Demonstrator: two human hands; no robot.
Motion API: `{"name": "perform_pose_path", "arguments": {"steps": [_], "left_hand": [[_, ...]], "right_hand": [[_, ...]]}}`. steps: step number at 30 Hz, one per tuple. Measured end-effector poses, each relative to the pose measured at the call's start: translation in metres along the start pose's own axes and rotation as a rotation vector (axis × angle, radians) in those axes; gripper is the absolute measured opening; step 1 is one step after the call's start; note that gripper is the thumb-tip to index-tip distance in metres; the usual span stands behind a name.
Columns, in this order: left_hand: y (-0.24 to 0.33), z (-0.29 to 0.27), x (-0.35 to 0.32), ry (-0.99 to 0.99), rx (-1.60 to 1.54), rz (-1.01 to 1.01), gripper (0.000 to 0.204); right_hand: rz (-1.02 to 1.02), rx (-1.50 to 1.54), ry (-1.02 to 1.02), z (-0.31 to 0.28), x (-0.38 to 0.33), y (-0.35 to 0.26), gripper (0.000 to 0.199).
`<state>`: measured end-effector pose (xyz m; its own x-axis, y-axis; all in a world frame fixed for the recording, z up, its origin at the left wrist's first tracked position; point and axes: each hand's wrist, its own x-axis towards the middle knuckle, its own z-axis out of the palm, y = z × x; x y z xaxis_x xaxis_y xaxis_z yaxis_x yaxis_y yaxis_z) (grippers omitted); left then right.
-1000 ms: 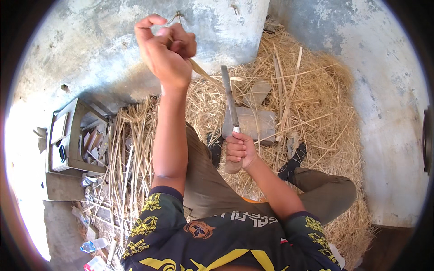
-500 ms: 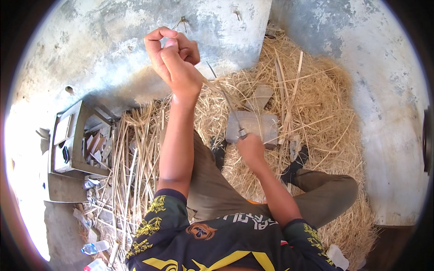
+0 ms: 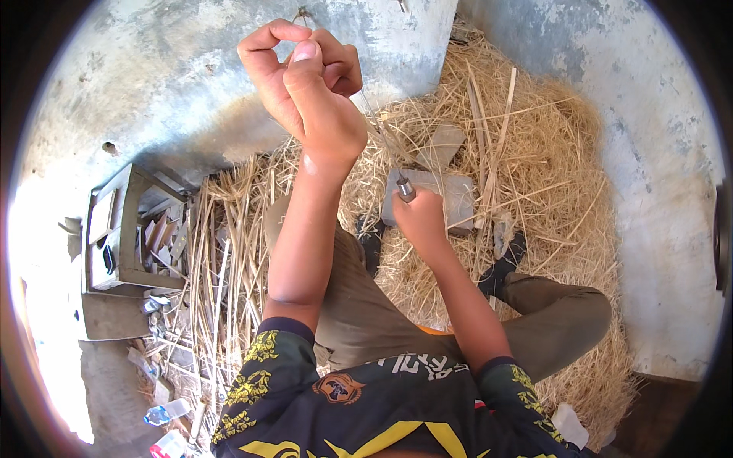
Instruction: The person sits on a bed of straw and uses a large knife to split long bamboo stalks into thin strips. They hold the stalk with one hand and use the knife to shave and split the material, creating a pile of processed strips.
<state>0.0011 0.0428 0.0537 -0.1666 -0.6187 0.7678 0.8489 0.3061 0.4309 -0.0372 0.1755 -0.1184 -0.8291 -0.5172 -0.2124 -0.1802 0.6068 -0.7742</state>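
Left hand: up high goes the left hand (image 3: pixel 317 91), fingers curled, thumb tucked in; the grip looks closed on a pale strip (image 3: pixel 390 143), though the pinch itself is hidden behind the knuckles.
Right hand: and here's the right hand (image 3: pixel 420 217), a full fist round the handle of a knife (image 3: pixel 405 188), metal collar showing just above the grip, thin blade seen nearly edge-on and pointing up toward the raised hand.
Strip: between the two hands, beside the blade; strip and steel are hard to tell apart there.
Why so: the lifted arm probably keeps that strip taut and clear of the lap, and the handle hold keeps those fingers off the edge.
Floor: a grey block (image 3: pixel 460 197) sits between the feet, likely handy as a rest, with a straw heap (image 3: pixel 553 168) all around; long strips (image 3: pixel 214 267) lie gathered by the left knee, near a wooden cabinet (image 3: pixel 130 237).
Writing: bold white lettering and a round orange emblem on the dark shirt (image 3: pixel 412 408); a plastic bottle (image 3: pixel 166 412) lies lower left, any label too small to read.
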Motion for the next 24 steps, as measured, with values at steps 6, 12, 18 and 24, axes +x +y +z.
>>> {"name": "perform_pose_path", "arguments": {"steps": [6, 12, 18, 24], "left_hand": [[0.002, 0.011, -0.005, -0.002, 0.011, 0.002, 0.016], [-0.001, 0.014, -0.01, -0.127, -0.045, 0.001, 0.013], [0.002, 0.03, -0.021, -0.162, -0.143, -0.081, 0.017], [0.003, 0.008, -0.01, -0.097, -0.119, -0.124, 0.019]], "right_hand": [[0.304, -0.196, 0.113, 0.054, 0.068, 0.134, 0.035], [0.226, -0.042, 0.064, 0.067, 0.062, 0.158, 0.033], [0.257, 0.353, 0.057, 0.096, 0.064, 0.18, 0.027], [0.495, 1.16, -0.539, 0.095, 0.052, 0.151, 0.025]]}}
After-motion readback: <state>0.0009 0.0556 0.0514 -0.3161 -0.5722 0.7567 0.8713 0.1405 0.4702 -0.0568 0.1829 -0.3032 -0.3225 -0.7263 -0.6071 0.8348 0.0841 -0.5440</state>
